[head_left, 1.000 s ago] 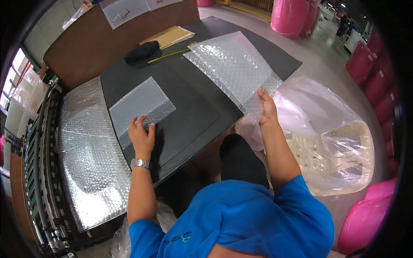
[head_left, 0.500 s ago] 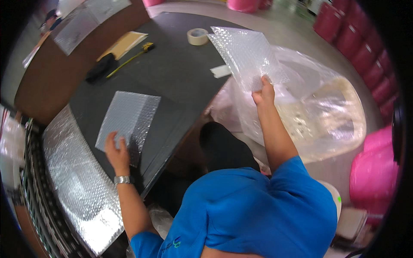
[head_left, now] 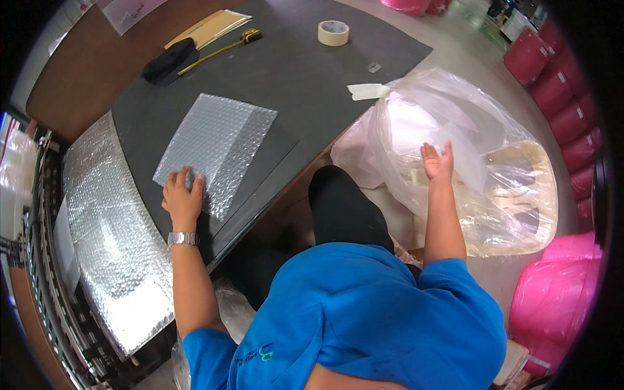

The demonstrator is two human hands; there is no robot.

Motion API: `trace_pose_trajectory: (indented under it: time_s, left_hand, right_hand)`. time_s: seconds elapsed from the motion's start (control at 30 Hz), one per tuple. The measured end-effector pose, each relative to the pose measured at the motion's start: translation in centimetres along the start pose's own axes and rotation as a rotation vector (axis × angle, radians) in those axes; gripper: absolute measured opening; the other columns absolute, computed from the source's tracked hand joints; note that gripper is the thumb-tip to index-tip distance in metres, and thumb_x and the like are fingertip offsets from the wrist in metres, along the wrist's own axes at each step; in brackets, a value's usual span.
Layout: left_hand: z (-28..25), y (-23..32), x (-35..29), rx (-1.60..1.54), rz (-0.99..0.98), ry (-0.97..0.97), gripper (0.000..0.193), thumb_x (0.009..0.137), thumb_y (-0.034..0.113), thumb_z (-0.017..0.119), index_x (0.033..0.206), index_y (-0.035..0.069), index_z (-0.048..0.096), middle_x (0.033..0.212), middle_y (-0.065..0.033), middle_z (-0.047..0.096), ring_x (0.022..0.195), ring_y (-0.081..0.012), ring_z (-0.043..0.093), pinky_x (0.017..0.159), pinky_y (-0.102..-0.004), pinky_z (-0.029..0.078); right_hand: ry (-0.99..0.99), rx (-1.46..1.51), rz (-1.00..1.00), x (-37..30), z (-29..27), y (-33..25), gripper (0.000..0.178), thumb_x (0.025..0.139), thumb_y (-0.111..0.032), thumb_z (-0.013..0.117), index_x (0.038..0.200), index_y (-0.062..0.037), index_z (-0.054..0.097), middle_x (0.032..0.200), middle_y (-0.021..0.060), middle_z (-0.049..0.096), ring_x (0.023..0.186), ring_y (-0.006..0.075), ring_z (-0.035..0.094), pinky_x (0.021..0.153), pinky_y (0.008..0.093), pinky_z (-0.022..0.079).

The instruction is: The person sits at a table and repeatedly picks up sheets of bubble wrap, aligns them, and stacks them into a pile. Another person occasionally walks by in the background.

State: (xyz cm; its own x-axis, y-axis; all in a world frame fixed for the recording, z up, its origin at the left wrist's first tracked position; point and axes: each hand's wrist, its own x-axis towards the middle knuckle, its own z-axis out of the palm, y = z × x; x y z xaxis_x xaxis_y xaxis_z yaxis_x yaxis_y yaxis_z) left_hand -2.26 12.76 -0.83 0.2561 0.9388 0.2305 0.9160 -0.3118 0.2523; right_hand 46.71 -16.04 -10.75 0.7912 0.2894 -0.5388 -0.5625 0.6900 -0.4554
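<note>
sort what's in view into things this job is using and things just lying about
Seemingly in use:
- bubble-wrap pouch, under the left hand
- clear plastic bag, below the open, empty right hand

Apparently just lying about, untouched:
- tape roll
- tape measure
- black cap
- brown envelope

Partly under the left hand (head_left: 182, 198) a pouch (head_left: 218, 146) lies on the table (head_left: 312, 84); beyond that hand, a tape measure (head_left: 250, 36); to its left, bubble sheeting (head_left: 117, 253); beneath, perhaps around, the right hand (head_left: 439, 162), a plastic bag (head_left: 396, 133)

Clear bubble-dotted pouch (head_left: 207, 138), dark grey tabletop (head_left: 305, 81), yellow-and-black tape measure (head_left: 251, 36), blue shirt (head_left: 380, 305)
</note>
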Motion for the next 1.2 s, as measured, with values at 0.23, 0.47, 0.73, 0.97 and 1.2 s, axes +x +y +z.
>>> trace_pose_trajectory:
  time_s: [0.23,0.47,0.73,0.97,1.2]
  left_hand:
    - [-0.3,0.5,-0.4,-0.092,0.136,0.07,0.034,0.077,0.035,0.055,0.105,0.017,0.057,0.111,-0.0088,0.05,0.105,-0.026,0.044,0.084,-0.0439,0.032]
    - [-1.3,-0.6,0.5,-0.379,0.354,0.469,0.022,0.077,0.02,0.054,0.097,0.012,0.059,0.101,-0.011,0.054,0.096,-0.0268,0.048,0.082,-0.0408,0.034]
    - [-1.1,-3.0,1.1,0.294,-0.138,0.289,0.04,0.079,0.036,0.051,0.112,0.013,0.052,0.125,-0.0199,0.038,0.111,-0.035,0.039,0.091,-0.0496,0.029]
    - [-1.0,-1.6,0.2,-0.028,0.19,-0.057,0.043,0.077,0.035,0.055,0.113,0.011,0.052,0.117,-0.0214,0.046,0.106,-0.036,0.044,0.088,-0.0428,0.037]
    - [-1.5,-3.3,1.5,-0.357,0.157,0.18,0.04,0.079,0.029,0.054,0.114,0.011,0.05,0.123,-0.0216,0.041,0.113,-0.0352,0.039,0.091,-0.0409,0.034]
  right_hand:
    - [-0.775,-0.751,0.062,-13.0,7.4,13.3,0.029,0.083,-0.016,0.051,0.109,-0.0054,0.046,0.087,0.0081,0.054,0.07,0.0165,0.056,0.061,0.0292,0.048]
    - [-1.248,-1.612,-1.072,-19.7,11.2,19.0,0.032,0.077,-0.024,0.057,0.106,-0.0106,0.055,0.103,0.0079,0.053,0.093,0.0218,0.051,0.073,0.0339,0.04]
    - [-1.374,-1.81,-1.248,-21.0,11.3,19.7,0.045,0.074,-0.033,0.059,0.115,-0.016,0.05,0.121,0.0105,0.043,0.111,0.0289,0.04,0.085,0.0439,0.033]
    - [-1.743,-2.004,-0.953,-21.3,12.7,21.0,0.081,0.062,-0.043,0.067,0.131,-0.0206,0.03,0.136,0.0126,0.025,0.127,0.0294,0.019,0.1,0.0539,0.01]
    - [-1.512,-1.91,-1.065,-18.8,11.3,16.8,0.055,0.068,-0.017,0.063,0.12,-0.0164,0.045,0.115,0.0084,0.047,0.106,0.0267,0.043,0.09,0.0459,0.029]
